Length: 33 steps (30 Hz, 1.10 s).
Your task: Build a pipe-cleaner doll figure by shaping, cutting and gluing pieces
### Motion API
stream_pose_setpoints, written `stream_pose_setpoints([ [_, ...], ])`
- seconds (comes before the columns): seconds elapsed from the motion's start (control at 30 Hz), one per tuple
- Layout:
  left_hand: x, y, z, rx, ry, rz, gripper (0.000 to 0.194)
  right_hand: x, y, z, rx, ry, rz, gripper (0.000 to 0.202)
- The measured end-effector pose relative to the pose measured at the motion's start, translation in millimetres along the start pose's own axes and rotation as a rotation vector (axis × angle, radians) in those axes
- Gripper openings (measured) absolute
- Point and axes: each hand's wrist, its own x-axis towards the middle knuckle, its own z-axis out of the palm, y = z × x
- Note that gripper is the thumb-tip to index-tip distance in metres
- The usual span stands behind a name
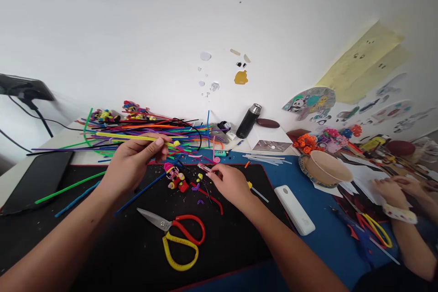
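My left hand (132, 159) is raised over the back of the black mat, thumb and fingers closed on a yellow pipe cleaner (116, 136). Its right end is curled into a small yellow knob. Lower and to the right, my right hand (229, 184) pinches a slim pink object with a pale tip (204, 167), too small to name surely. Between the hands lies a small doll figure (176, 177) in pink, red, black and yellow. Beside it are purple curled pieces (195, 187) and a red pipe cleaner (214, 200). Scissors (178, 232) with red and yellow handles lie nearer, blades slightly apart.
A heap of coloured pipe cleaners (160, 127) lies along the wall. A black flask (249, 121) stands behind the mat, and a white power bank (294, 210) lies to its right. Further right are a bowl (330, 169) and another person's hands (393, 191). A tablet (37, 180) lies left.
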Motion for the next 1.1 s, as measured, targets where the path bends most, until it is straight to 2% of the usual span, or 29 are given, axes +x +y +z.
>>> stream_pose_setpoints([
  [0.13,3,-1,1.7,0.005,0.005,-0.003,0.05,33,-14,13,-0.233,-0.071,0.0,0.025],
  [0.23,7,1,-1.8,0.002,-0.009,0.032,0.045,47,-12,23,-0.266,-0.114,0.015,0.023],
  [0.4,8,2,-4.2,-0.023,-0.031,0.036,0.041,54,-10,35,-0.279,-0.137,0.041,0.016],
  [0.6,4,-6,-4.2,0.006,-0.058,-0.003,0.04,53,-12,31,-0.208,-0.054,0.037,0.014],
  [0.7,3,-8,-5.3,0.028,-0.076,-0.007,0.039,42,-15,27,0.069,-0.007,-0.005,0.014],
  [0.83,4,-11,-3.5,0.032,-0.066,-0.036,0.042,20,-25,29,0.513,-0.033,-0.037,0.028],
  [0.97,3,-13,0.4,0.034,-0.062,-0.052,0.044,5,-41,39,1.015,-0.314,0.06,0.035],
  [1.03,2,-13,1.6,0.043,-0.078,-0.056,0.045,2,-49,44,1.112,-0.382,0.067,0.04],
  [1.1,0,-12,2.0,0.056,-0.101,-0.053,0.044,3,-56,47,1.198,-0.395,0.057,0.044],
])
